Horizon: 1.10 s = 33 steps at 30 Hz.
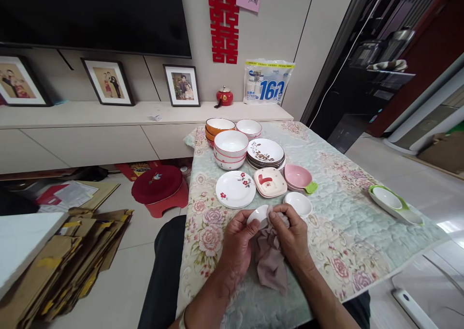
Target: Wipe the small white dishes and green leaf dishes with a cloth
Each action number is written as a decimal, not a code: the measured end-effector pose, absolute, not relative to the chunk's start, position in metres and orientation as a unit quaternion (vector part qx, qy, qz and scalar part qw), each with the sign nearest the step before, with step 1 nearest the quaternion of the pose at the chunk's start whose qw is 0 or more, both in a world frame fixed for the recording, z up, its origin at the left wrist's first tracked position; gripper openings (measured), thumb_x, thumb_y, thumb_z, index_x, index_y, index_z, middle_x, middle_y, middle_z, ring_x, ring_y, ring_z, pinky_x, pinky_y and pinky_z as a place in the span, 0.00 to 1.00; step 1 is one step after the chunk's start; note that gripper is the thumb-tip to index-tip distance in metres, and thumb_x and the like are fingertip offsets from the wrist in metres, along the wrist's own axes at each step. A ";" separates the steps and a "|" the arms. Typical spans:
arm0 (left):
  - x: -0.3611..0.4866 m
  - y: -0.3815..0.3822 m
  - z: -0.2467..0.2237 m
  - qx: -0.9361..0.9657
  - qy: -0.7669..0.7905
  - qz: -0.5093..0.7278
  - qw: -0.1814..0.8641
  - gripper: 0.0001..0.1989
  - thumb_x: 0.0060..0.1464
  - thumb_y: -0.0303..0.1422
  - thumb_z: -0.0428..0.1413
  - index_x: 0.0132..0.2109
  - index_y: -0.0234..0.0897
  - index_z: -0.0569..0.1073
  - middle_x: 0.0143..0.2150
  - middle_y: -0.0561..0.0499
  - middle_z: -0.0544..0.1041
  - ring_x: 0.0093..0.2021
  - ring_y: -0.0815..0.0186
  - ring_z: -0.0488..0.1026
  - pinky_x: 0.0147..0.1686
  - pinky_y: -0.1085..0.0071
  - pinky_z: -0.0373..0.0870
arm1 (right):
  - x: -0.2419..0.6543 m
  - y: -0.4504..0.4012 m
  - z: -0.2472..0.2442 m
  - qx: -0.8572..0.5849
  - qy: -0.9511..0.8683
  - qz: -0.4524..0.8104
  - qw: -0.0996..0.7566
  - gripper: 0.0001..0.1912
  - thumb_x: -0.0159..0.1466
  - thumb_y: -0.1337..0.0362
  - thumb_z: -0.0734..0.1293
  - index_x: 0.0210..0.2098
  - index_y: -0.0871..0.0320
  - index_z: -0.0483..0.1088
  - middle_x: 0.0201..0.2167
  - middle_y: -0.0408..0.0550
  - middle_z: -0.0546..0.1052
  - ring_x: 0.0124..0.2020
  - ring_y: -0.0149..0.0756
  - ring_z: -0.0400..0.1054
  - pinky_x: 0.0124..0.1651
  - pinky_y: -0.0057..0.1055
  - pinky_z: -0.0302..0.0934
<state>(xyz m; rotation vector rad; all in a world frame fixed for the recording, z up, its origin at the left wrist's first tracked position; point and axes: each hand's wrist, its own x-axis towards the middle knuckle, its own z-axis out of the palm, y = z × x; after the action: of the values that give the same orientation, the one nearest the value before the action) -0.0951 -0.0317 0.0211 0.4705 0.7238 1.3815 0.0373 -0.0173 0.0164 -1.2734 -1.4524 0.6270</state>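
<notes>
Low over the near part of the table, my left hand (241, 237) grips a small white dish (259, 216) by its left edge, thumb on top. My right hand (293, 233) pinches a greyish-pink cloth (271, 263) against the dish's right side, and the cloth hangs down between my wrists. Just beyond the hands sit small white bowls (299, 203), a flower-patterned white plate (235, 189) and a cream square dish (270, 182) with a red design. A pink bowl (297, 175) with a green handle stands to their right.
Behind are stacked white bowls (231, 145), orange bowls (219, 124) and brown-patterned plates (266, 151). A green-and-white oval dish (395, 204) lies near the right edge of the floral tablecloth (348, 242). Left on the floor are a red stool (159, 188) and flattened cardboard (72, 266).
</notes>
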 end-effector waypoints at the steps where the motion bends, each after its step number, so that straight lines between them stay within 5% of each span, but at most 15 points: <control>1: -0.096 -0.031 0.022 0.204 0.319 0.618 0.689 0.14 0.40 0.34 0.71 0.36 0.34 0.80 0.33 0.49 0.82 0.36 0.62 0.77 0.44 0.65 0.71 | 0.038 -0.017 0.017 -0.535 -0.597 0.269 0.534 0.09 0.64 0.56 0.68 0.33 0.56 0.72 0.28 0.43 0.75 0.30 0.35 0.68 0.34 0.30 0.62; 4: -0.097 -0.029 0.024 0.178 0.309 0.624 0.695 0.17 0.38 0.35 0.72 0.37 0.33 0.80 0.36 0.46 0.83 0.39 0.58 0.78 0.46 0.61 0.72 | 0.038 -0.014 0.018 -0.516 -0.582 0.298 0.553 0.12 0.62 0.54 0.69 0.32 0.56 0.73 0.34 0.47 0.78 0.36 0.38 0.71 0.38 0.32 0.65; 14: -0.096 -0.029 0.017 0.155 0.314 0.628 0.695 0.22 0.43 0.37 0.70 0.47 0.37 0.79 0.47 0.45 0.82 0.48 0.56 0.77 0.51 0.61 0.71 | 0.035 -0.016 0.016 -0.488 -0.398 0.545 0.554 0.17 0.54 0.52 0.75 0.34 0.56 0.71 0.27 0.42 0.77 0.25 0.34 0.70 0.30 0.31 0.66; 21: -0.094 -0.037 0.012 0.274 0.374 0.586 0.665 0.26 0.53 0.43 0.64 0.58 0.42 0.74 0.63 0.45 0.72 0.65 0.55 0.65 0.62 0.65 0.61 | 0.038 -0.021 0.017 -0.456 -0.399 0.582 0.543 0.15 0.55 0.54 0.76 0.32 0.57 0.72 0.23 0.40 0.75 0.22 0.30 0.67 0.27 0.27 0.63; 26: -0.091 -0.041 0.024 0.232 0.347 0.535 0.735 0.31 0.47 0.42 0.68 0.57 0.40 0.73 0.51 0.45 0.79 0.52 0.56 0.75 0.51 0.66 0.69 | 0.037 -0.021 0.020 -0.445 -0.492 0.554 0.503 0.12 0.58 0.55 0.74 0.32 0.57 0.75 0.23 0.41 0.74 0.23 0.30 0.66 0.27 0.27 0.59; 30: -0.092 -0.035 0.025 0.131 0.323 0.550 0.759 0.23 0.47 0.39 0.67 0.50 0.36 0.77 0.42 0.47 0.80 0.42 0.61 0.77 0.40 0.70 0.72 | 0.036 -0.018 0.022 -0.426 -0.616 0.391 0.536 0.06 0.60 0.59 0.72 0.31 0.56 0.77 0.33 0.45 0.76 0.35 0.36 0.71 0.39 0.32 0.65; 33: -0.093 -0.029 0.022 0.015 0.324 0.541 0.776 0.17 0.51 0.39 0.62 0.45 0.33 0.78 0.38 0.47 0.80 0.38 0.62 0.77 0.36 0.69 0.73 | 0.036 -0.016 0.019 -0.461 -0.645 0.263 0.550 0.03 0.62 0.63 0.71 0.33 0.55 0.76 0.32 0.44 0.75 0.35 0.35 0.70 0.39 0.31 0.64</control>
<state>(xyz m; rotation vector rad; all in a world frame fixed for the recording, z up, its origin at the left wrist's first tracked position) -0.0925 -0.0291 0.0219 0.0317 0.7006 1.1713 0.0362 -0.0157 0.0185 -1.0903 -1.5272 0.6229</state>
